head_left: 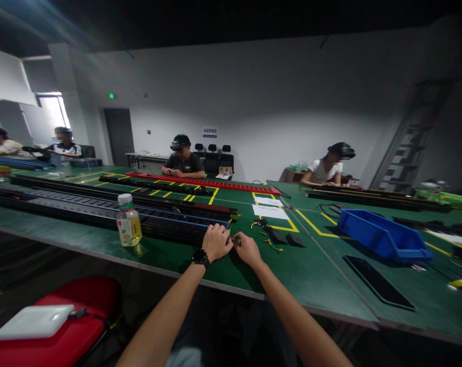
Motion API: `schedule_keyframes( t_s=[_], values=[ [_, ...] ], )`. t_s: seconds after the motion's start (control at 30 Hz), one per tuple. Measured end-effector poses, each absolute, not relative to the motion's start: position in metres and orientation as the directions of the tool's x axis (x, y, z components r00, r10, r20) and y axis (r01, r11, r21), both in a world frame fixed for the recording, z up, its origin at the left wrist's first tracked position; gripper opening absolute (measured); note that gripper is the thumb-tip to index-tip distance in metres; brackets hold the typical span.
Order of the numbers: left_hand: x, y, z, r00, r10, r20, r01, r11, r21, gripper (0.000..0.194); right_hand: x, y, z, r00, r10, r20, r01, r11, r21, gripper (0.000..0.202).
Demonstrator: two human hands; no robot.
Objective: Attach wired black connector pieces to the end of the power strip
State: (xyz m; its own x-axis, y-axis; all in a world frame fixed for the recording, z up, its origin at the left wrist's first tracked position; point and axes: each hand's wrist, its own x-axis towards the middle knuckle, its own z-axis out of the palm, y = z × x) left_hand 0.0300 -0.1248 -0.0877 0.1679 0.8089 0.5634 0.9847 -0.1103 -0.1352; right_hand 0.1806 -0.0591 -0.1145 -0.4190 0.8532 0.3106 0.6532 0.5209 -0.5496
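My left hand [217, 242], with a black watch on its wrist, is closed at the right end of a long black rail [177, 227] with blue strips. Close beside it, my right hand [247, 248] is pinched shut, its fingertips almost meeting the left ones. A small dark piece shows between the fingertips, too small to name. Thin yellow wire ends stick out at the rail's end, just above my left hand. Several short yellow-green wires [273, 246] and flat black pieces [295, 240] lie on the green table [311, 275] to the right of my hands.
A drink bottle [129, 224] stands at the front left. To the right are a blue bin [384, 234] and a phone [378, 282]. Paper sheets [270, 211] and a red rail [215, 184] lie farther back. Several people sit around the table. A red stool [89, 300] is at lower left.
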Motion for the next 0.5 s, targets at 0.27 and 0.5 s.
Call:
schedule_keyframes(
  t_s=[0.27,0.5],
  values=[
    [0.0299,-0.1255,-0.0877,0.165,0.815,0.556,0.986,-0.117,-0.120,0.021,0.1808,-0.0596,-0.1137,-0.425,0.850,0.311,0.662,0.526,-0.534,0.019],
    [0.0292,-0.1242,-0.0893,0.172,0.817,0.551,0.983,-0.109,-0.146,0.021,0.1804,-0.0583,-0.1150,-0.422,0.852,0.309,0.660,0.523,-0.540,0.018]
  ],
)
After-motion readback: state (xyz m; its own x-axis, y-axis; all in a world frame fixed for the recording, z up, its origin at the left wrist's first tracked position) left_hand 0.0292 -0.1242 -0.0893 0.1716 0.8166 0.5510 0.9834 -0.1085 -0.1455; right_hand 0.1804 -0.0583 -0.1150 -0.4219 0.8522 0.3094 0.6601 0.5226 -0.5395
